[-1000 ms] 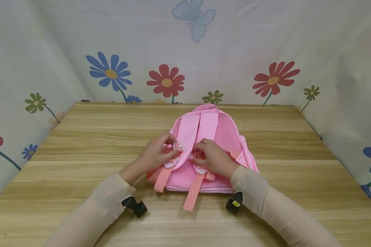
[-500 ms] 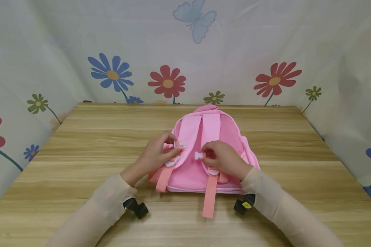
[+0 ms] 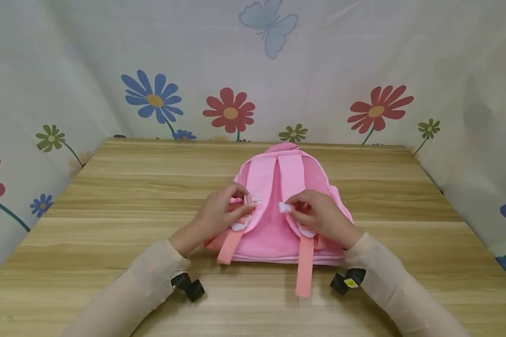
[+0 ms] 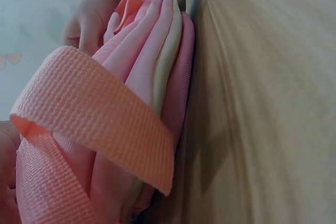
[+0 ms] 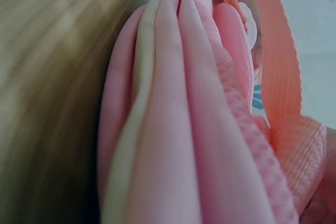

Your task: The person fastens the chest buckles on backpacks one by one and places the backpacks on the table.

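Pink backpack lies lengthwise, top toward the flowered backdrop.

Backpack: pink cloth, matt, side folds smooth; mesh panel at its near end rough, finely pitted. Left webbing tail and right webbing tail: coarse ribbed weave, matt. Left buckle half and right buckle half: white, smooth, plastic by my eye. Table: wood-grained, smooth, faint sheen near. Far backdrop: creased sheet, softly shiny. Left sleeve, right sleeve: wrinkled matt cloth.
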### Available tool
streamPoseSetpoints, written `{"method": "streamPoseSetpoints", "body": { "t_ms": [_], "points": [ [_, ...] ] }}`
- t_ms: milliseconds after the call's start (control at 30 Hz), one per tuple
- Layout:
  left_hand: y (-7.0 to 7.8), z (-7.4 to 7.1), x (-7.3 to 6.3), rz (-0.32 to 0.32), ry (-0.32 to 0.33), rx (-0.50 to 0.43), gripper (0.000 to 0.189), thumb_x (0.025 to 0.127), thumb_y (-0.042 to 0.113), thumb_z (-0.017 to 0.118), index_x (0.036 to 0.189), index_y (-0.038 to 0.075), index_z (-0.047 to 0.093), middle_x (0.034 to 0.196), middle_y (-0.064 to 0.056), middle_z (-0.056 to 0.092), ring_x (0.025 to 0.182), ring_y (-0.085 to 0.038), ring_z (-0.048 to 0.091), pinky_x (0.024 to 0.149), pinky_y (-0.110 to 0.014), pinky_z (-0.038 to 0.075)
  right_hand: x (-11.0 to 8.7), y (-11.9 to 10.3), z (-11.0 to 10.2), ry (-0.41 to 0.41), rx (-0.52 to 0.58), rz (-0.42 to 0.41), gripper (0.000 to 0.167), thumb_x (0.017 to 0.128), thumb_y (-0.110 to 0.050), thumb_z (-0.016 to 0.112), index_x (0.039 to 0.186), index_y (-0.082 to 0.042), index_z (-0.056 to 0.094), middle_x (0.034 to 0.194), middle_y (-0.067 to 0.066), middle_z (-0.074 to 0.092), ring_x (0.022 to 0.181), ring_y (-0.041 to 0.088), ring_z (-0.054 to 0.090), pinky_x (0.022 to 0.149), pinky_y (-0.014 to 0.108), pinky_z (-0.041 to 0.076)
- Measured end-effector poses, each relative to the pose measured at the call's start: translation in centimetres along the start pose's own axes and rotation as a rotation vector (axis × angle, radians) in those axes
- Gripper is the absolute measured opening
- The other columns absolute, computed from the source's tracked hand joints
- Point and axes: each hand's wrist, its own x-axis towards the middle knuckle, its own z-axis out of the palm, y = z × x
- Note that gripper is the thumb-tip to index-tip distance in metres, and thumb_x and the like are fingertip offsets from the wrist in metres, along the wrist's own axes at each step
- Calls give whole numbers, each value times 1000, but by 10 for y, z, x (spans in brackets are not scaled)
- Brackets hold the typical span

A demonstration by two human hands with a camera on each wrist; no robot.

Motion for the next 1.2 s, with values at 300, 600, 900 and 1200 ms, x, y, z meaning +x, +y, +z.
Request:
{"method": "streamPoseSetpoints", "body": {
  "t_ms": [300,600,900,1200],
  "points": [
    [6,12,-2,51,24,60,27,84,25,74,101,12,59,93,0,69,83,-14,61,75,-29,50,-11,14,7,11,110,6,20,88,-7,68,108,-6,67,95,4,67,85,12,57,76,26,51],
    [7,22,-2,85,32,83,26,85,25,74,100,10,59,95,-3,68,90,-16,64,81,-34,53,-14,20,15,52,147,-5,22,86,-8,69,108,-8,68,99,5,69,87,9,58,77,25,51],
    [8,27,0,92,24,98,25,86,21,72,102,9,59,98,-5,68,94,-19,64,84,-37,52,-10,16,19,65,78,-16,21,88,-11,69,108,-7,70,92,3,69,81,10,56,75,27,50],
    [5,33,-3,109,32,123,23,87,22,71,102,9,60,97,-4,68,90,-18,63,83,-37,50,-6,12,25,62,-12,-50,25,88,-10,67,113,-5,67,91,4,70,81,14,62,76,33,52]
  ]
}}
